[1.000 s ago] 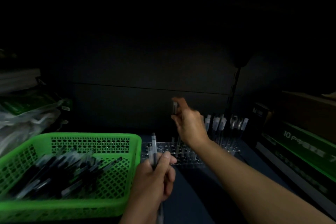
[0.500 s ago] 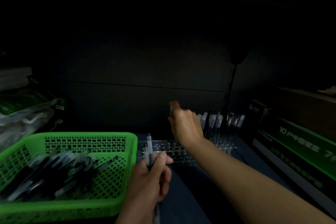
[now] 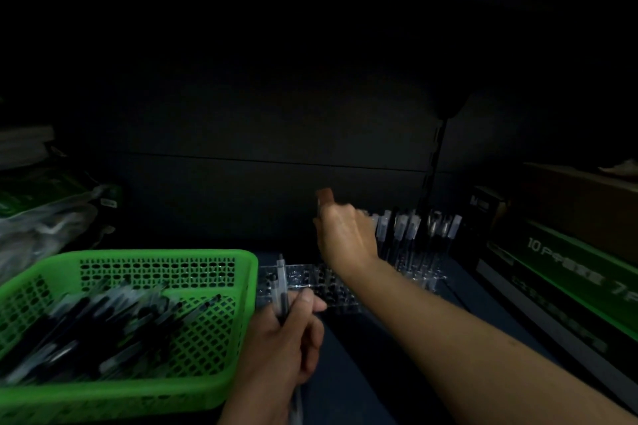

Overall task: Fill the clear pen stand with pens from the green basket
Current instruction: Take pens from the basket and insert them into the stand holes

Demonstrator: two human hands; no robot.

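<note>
Our left hand [image 3: 286, 342] grips a pen [image 3: 281, 281] by the basket [image 3: 155, 255]; our right hand's [image 3: 345, 235] fingers [image 3: 326, 198] pinch a second pen [image 3: 318, 209] over the stand [image 3: 310, 281].

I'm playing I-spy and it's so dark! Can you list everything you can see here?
basket: one, green, near left.
basket pens: many, black and clear, piled in basket.
stand: one, clear, right of basket.
stand pens: several, dark with clear caps, upright at stand's far right.
bags: count unclear, clear plastic, far left.
boxes: at least two, green-black and brown, right.
near pen: one, clear and black, in left grip.
far pen: one, dim, in right grip.
left grip: holds near pen, beside basket.
right grip: pinches far pen above stand.
</note>
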